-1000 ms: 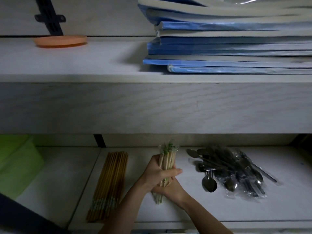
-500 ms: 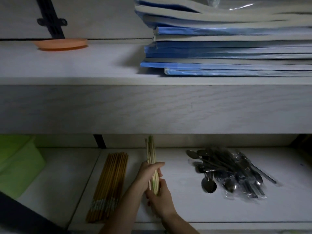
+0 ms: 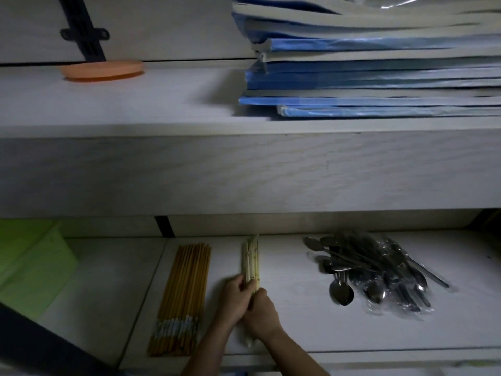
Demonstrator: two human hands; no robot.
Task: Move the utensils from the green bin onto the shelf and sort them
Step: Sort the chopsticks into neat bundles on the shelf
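A bundle of pale bamboo chopsticks (image 3: 250, 260) lies lengthwise on the lower shelf (image 3: 298, 329), tips pointing to the back. My left hand (image 3: 235, 295) and my right hand (image 3: 262, 312) both grip its near half, side by side. Left of it lies a row of brown chopsticks (image 3: 183, 291) with patterned ends. To the right sits a heap of metal spoons and cutlery (image 3: 371, 270), partly in clear plastic wrap. The green bin (image 3: 29, 270) stands at the far left of the same shelf level.
The upper shelf (image 3: 135, 104) carries an orange lid (image 3: 103, 70) at the left and a stack of blue folders (image 3: 379, 77) at the right. A black bracket (image 3: 84, 33) runs up the back wall. A dark edge crosses the bottom left corner.
The pale chopstick bundle went from upright and fanned in my hands to lying flat on the lower shelf. Both hands slid down toward its near end.
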